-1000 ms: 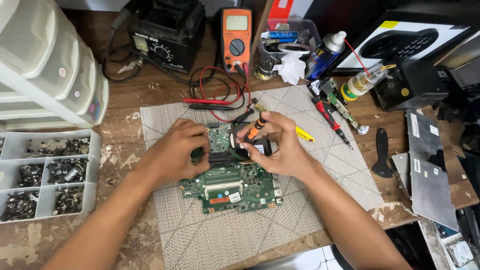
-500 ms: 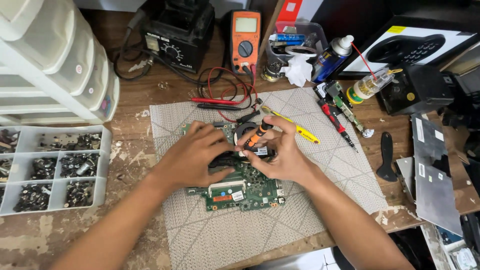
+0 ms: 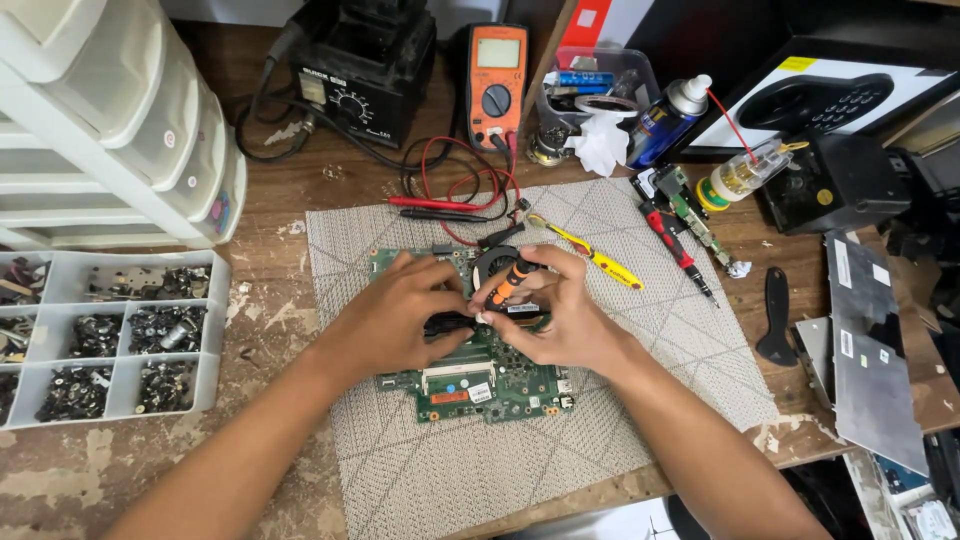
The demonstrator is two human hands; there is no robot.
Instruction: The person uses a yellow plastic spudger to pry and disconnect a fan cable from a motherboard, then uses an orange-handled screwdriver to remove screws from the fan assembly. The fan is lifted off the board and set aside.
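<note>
A green circuit board (image 3: 500,385) lies on a grey woven mat (image 3: 600,400) in the middle of the wooden bench. My left hand (image 3: 395,320) rests on the board's upper left and pinches a black part (image 3: 447,323) at its centre. My right hand (image 3: 560,315) holds a small orange-and-black screwdriver (image 3: 510,282), its tip down on the board beside the black part. A round black fan (image 3: 497,262) shows just behind my fingers. Both hands hide the board's middle.
A compartment tray of small dark parts (image 3: 105,340) sits left, under white plastic drawers (image 3: 110,130). Behind the mat are a black power unit (image 3: 360,65), an orange multimeter (image 3: 497,85) with red and black leads, a spray can (image 3: 670,120), screwdrivers (image 3: 675,245) and a black pry tool (image 3: 775,315).
The view has shifted slightly, so the bench appears a little further right. My hands stay together on the board, with the screwdriver still upright over its centre.
</note>
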